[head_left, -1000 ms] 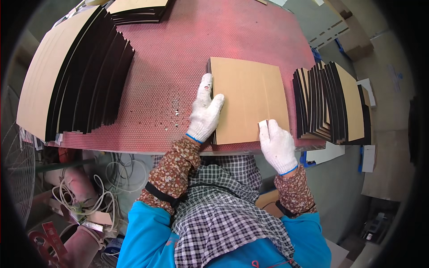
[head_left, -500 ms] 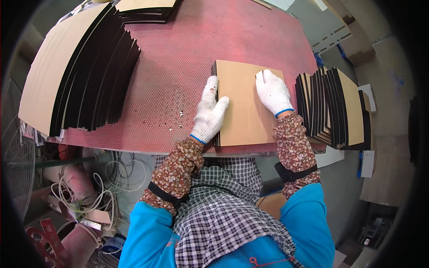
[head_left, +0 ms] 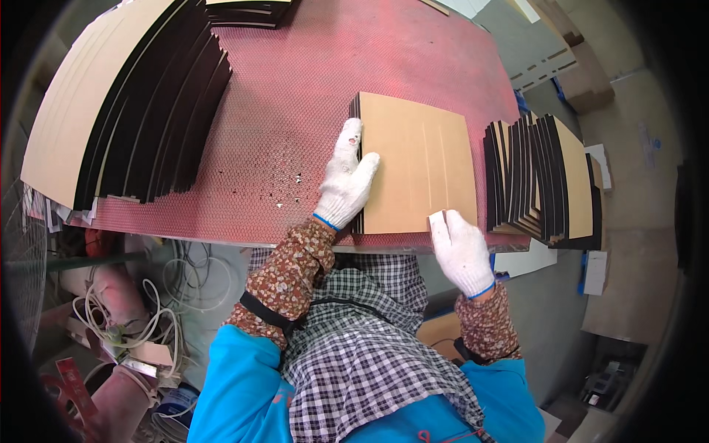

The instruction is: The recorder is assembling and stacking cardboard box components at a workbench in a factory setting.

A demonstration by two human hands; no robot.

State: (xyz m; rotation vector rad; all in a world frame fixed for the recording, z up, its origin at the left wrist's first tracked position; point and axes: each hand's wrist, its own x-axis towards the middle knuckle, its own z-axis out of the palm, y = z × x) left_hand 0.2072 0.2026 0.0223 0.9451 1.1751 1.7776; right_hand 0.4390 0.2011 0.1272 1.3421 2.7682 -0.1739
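Before me lies a short stack of tan cardboard sheets (head_left: 402,166) with dark edges, its top sheet marked by pale lengthwise lines. My left hand (head_left: 346,177), in a white knit glove with a worn spot at a fingertip, rests along the stack's left edge. Its fingers are stretched out and the thumb is spread over the top sheet. At the near edge, toward the right corner, my gloved right hand (head_left: 463,251) is closed on a small white flat piece (head_left: 437,218). That piece touches the near edge of the top sheet; its kind is unclear.
A tall pile of tan and black sheets (head_left: 96,96) stands left, another pile (head_left: 572,177) right, more sheets (head_left: 249,13) at the far left. Dark and white scraps (head_left: 298,178) dot the red mesh-patterned tabletop (head_left: 288,74). Hoses and pipes (head_left: 118,310) lie below left.
My right hand has slid from the far part of the top sheet to its near edge with the white piece. Pale lines now show plainly there. My left hand has stayed at the left edge.
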